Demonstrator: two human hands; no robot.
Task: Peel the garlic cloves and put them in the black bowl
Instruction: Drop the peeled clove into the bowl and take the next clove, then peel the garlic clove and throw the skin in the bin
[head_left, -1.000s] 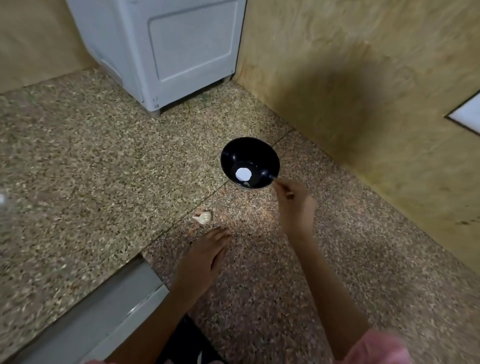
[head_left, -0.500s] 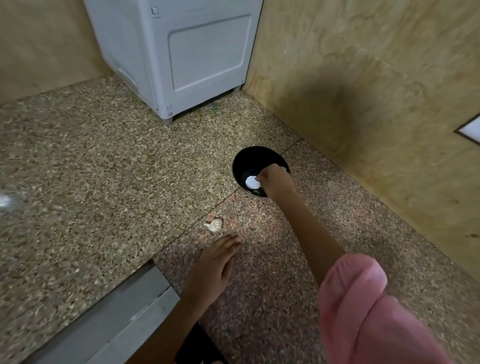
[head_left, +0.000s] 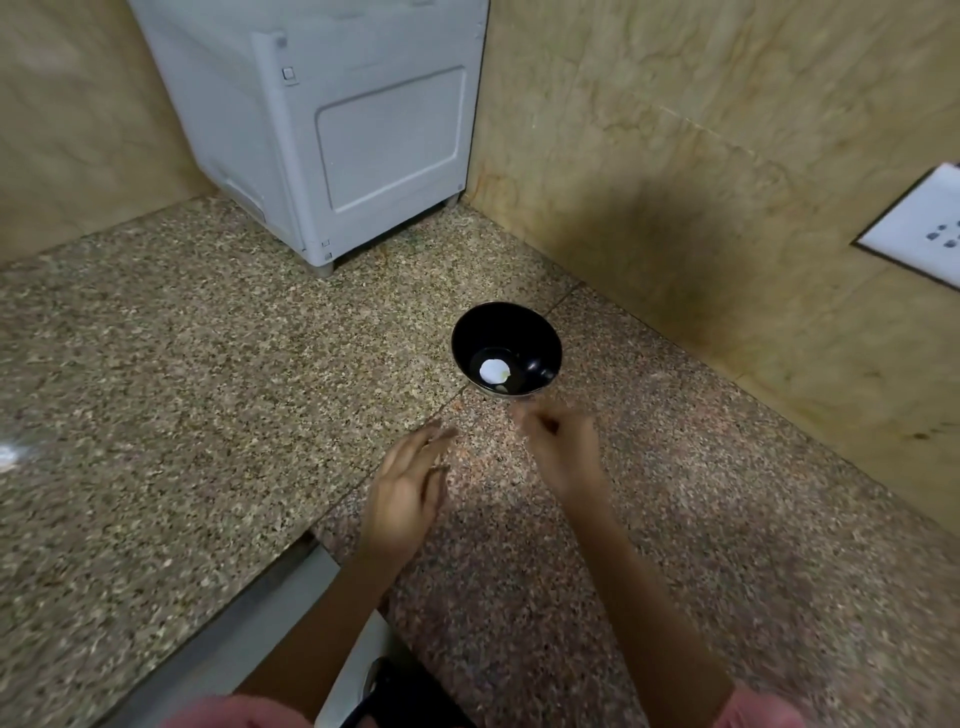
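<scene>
The black bowl (head_left: 540, 332) stands on the speckled stone floor near the wall corner. At its bottom lie pale garlic pieces (head_left: 494, 371) beside a bright glare spot. My right hand (head_left: 563, 449) hovers just in front of the bowl's near rim, blurred, its fingers loosely curled with nothing visible in them. My left hand (head_left: 408, 488) reaches forward low over the floor with straight fingers, left of the right hand. The loose garlic on the floor is hidden, likely under my left hand.
A white appliance (head_left: 337, 145) stands at the back against the corner. A tan wall (head_left: 727, 208) runs along the right with a white socket plate (head_left: 919, 228). A grey metal strip (head_left: 244, 623) and a black object (head_left: 405, 696) lie near my body.
My right hand has pulled back out of the bowl toward me. My left hand has slid forward over the spot where the garlic lay, which now hides it.
</scene>
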